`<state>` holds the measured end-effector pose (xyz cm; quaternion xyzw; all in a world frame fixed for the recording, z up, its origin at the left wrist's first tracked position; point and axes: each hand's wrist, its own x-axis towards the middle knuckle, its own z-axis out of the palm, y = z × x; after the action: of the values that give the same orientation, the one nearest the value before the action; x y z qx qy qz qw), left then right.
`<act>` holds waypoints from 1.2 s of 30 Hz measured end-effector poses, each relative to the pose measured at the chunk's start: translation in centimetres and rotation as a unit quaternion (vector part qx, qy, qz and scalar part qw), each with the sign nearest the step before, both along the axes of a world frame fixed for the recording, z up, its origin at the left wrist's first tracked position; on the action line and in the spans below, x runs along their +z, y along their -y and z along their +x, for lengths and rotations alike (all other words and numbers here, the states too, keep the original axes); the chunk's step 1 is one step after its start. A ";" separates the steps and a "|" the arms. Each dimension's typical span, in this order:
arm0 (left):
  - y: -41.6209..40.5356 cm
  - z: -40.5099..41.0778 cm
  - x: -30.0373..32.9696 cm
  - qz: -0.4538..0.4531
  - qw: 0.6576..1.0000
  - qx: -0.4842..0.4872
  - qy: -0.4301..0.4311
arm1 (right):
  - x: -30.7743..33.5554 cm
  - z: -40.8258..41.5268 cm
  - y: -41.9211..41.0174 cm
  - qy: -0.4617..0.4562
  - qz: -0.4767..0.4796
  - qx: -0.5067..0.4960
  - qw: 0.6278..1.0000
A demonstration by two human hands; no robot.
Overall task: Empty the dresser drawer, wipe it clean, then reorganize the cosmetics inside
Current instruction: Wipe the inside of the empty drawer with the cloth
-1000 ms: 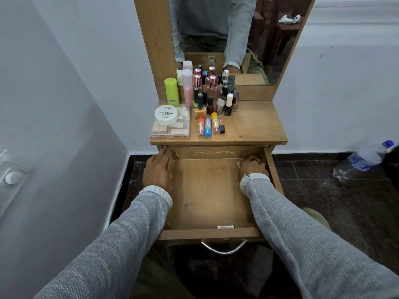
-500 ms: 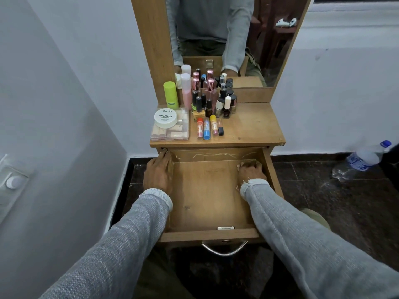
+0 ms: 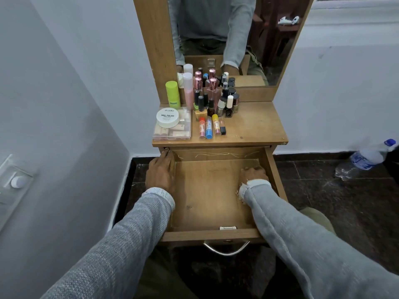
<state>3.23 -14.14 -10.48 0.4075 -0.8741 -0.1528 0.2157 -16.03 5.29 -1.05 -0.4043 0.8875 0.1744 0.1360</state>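
Note:
The wooden drawer [image 3: 216, 233] is pulled out and holds no items. My left hand [image 3: 160, 173] grips its left wall, fingertips up near the dresser top. My right hand [image 3: 252, 173] rests knuckles up on the drawer floor at the back right, fingers curled over something small and pale; only an edge of it shows. The cosmetics stand on the dresser top [image 3: 254, 128]: a white nail polish jar [image 3: 168, 117] on a clear box [image 3: 172, 132], a green bottle [image 3: 172, 93], a pink bottle [image 3: 188, 89], several nail polish bottles [image 3: 216, 102] and lip balm tubes [image 3: 209, 127].
A mirror [image 3: 226, 39] rises behind the dresser top. A white wall with a switch [image 3: 17, 182] runs close on the left. A plastic water bottle [image 3: 367, 158] lies on the dark floor at the right. The drawer's metal handle [image 3: 226, 249] faces me.
My right hand has slid slightly toward me across the drawer floor at the back right. My left hand has stayed on the left wall.

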 end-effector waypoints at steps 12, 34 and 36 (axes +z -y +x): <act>-0.1 -0.1 0.3 -0.029 1.000 -0.002 0.004 | -4.2 -0.8 -2.2 -0.040 0.121 0.117 0.985; 0.4 -0.1 0.0 -0.029 0.999 -0.015 0.002 | -1.1 -1.8 -3.6 0.137 0.051 0.155 0.977; 0.4 -0.1 -0.2 -0.024 1.000 -0.016 0.002 | -0.8 -1.6 -3.6 0.179 0.047 0.101 0.978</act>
<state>3.11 -14.58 -10.68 0.3883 -0.8846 -0.1344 0.2207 -17.67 8.92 -1.88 -0.5095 0.7944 0.1532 0.2932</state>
